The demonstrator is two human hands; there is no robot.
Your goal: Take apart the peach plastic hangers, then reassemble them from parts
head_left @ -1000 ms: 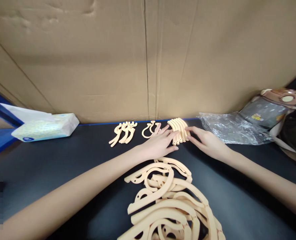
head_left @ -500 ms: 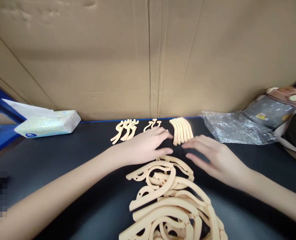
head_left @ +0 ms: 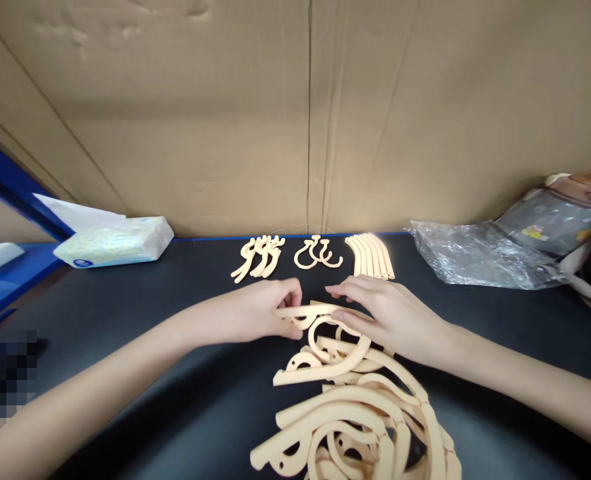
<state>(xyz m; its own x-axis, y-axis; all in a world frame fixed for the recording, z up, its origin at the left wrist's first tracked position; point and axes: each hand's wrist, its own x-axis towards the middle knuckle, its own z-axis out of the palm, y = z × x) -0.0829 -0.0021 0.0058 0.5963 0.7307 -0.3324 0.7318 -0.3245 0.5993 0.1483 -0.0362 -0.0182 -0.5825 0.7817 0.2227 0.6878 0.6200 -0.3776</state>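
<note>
Nearest: loose heap of smooth, cream, curved bars and loops (head_left: 338, 399), overlapping, on a matt black tabletop (head_left: 210, 420). At the heap's far edge, left hand (head_left: 260, 310) closed, one end of a slim cream bar with a rounded loop beneath (head_left: 305, 311) pinched between thumb and fingers. Right hand (head_left: 385, 313) at that bar's other end, thumb and fingers apart; cannot tell whether it grips.

Beyond the hands, left to right: wavy cream pieces with knobbed far ends (head_left: 270, 263), side by side; cream open hooks (head_left: 318, 250), grouped; curved cream slats (head_left: 370, 257), in a close row.

Flanking these: pale patterned tissue pack (head_left: 120, 243), left; crinkled clear plastic bag (head_left: 475, 257), right, before a see-through, brown-topped container (head_left: 550, 223). Farthest: creased brown cardboard wall (head_left: 200, 147).
</note>
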